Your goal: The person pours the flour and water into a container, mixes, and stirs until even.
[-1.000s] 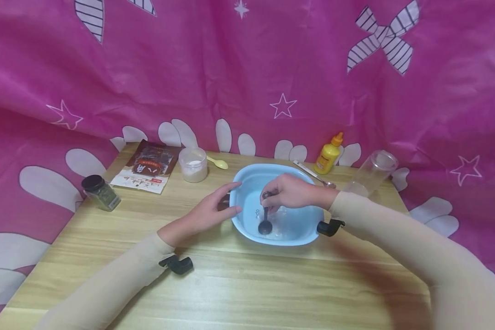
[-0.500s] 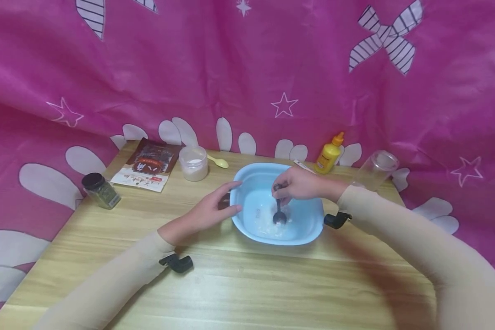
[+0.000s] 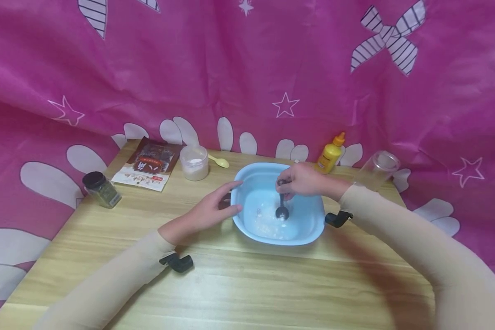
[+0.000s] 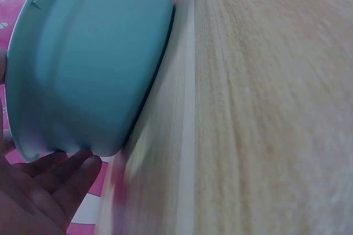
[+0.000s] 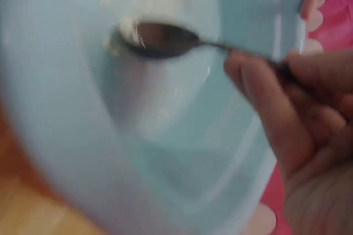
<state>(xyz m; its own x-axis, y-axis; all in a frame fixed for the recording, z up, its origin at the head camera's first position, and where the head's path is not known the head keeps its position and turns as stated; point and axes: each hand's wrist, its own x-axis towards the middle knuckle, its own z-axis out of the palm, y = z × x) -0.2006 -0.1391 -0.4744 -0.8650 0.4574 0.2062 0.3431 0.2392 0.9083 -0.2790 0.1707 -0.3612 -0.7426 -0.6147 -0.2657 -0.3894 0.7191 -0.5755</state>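
Note:
A light blue plastic basin stands on the table, with clear liquid and whitish bits on its floor. My left hand grips its left end; thumb and forefinger lap over the rim, while other fingers press the outer wall in the left wrist view. Over the basin, my right hand pinches the handle of a dark metal spoon, its bowl down inside the basin. The right wrist view has whitish bits at the tip of the spoon bowl.
Along the back stand a tub of white powder, a yellow spoon, a brown-and-white packet, a yellow bottle and a clear cylinder. A black-lidded jar is at left; a pink curtain hangs behind.
My right hand has moved the spoon rightward and slightly back through the basin. The whitish bits in the liquid have shifted. My left hand keeps its place on the rim.

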